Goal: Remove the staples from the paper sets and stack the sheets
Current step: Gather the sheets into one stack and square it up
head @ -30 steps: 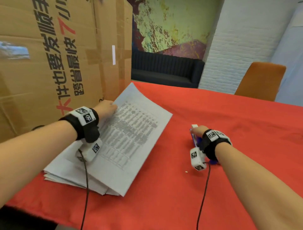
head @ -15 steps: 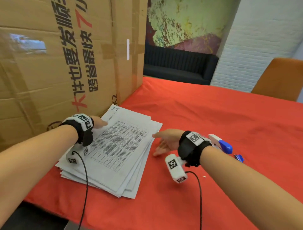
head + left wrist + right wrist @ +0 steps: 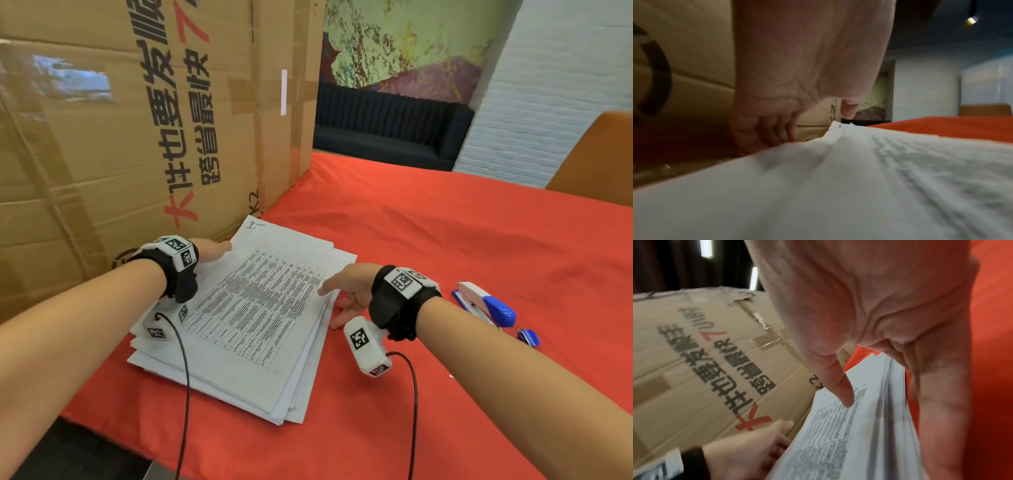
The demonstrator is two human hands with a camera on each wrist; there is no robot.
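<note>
Two hands bracket a stack of printed sheets (image 3: 253, 308) that lies on the red surface (image 3: 445, 240), just in front of a large cardboard box (image 3: 120, 137) whose contents cannot be seen. The left hand (image 3: 210, 250) sits at the stack's left edge beside the box, and the left wrist view shows its fingers (image 3: 774, 129) curled down along that edge, though whether they grip any sheet cannot be told. The right hand (image 3: 346, 291) is at the stack's right edge, fingers straight and relaxed; the right wrist view shows its thumb (image 3: 842, 391) pointing down onto the top printed page while the other fingers (image 3: 937, 402) lie flat along the side of the sheets, whose edges are fanned and uneven. Only the head view takes in the white and blue stapler (image 3: 486, 303) lying on the surface to the right of the right wrist, with a small blue tool (image 3: 529, 337) just beside it, both apart from the sheets
</note>
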